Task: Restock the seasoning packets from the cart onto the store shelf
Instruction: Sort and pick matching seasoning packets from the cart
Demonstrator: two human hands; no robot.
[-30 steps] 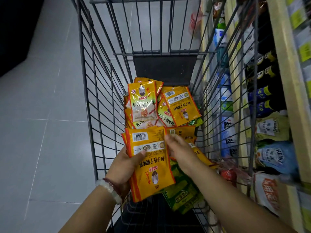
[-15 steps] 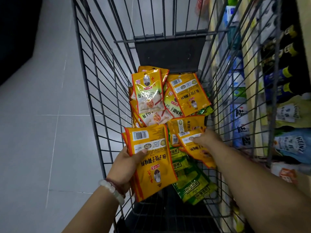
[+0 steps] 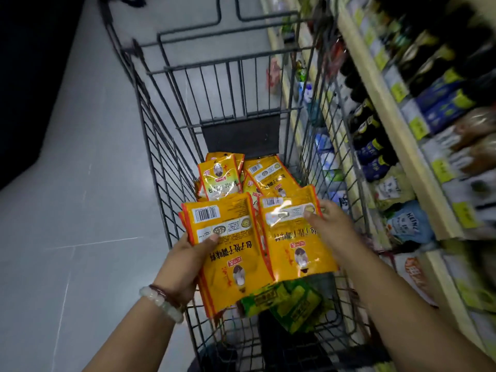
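Note:
My left hand [image 3: 185,261] grips a small stack of orange-yellow seasoning packets [image 3: 228,248] above the wire cart [image 3: 161,162], thumb on the top packet's face. My right hand [image 3: 331,224] pinches another orange packet [image 3: 292,242] by its upper right edge and holds it up beside the stack. More orange packets [image 3: 241,175] lie piled at the far end of the cart's floor. Green packets [image 3: 287,302] lie below the held ones. The store shelf [image 3: 397,122] runs along the right side.
The shelf holds dark bottles with blue labels [image 3: 373,151], pouches including a Heinz pouch [image 3: 408,224], and yellow price tags [image 3: 418,127]. Grey tiled floor [image 3: 75,210] lies left of the cart. The cart's right wall stands close to the shelf edge.
My right hand has lifted one orange packet out of the cart and brought it up next to the stack in my left hand. The view has tilted up and toward the shelf.

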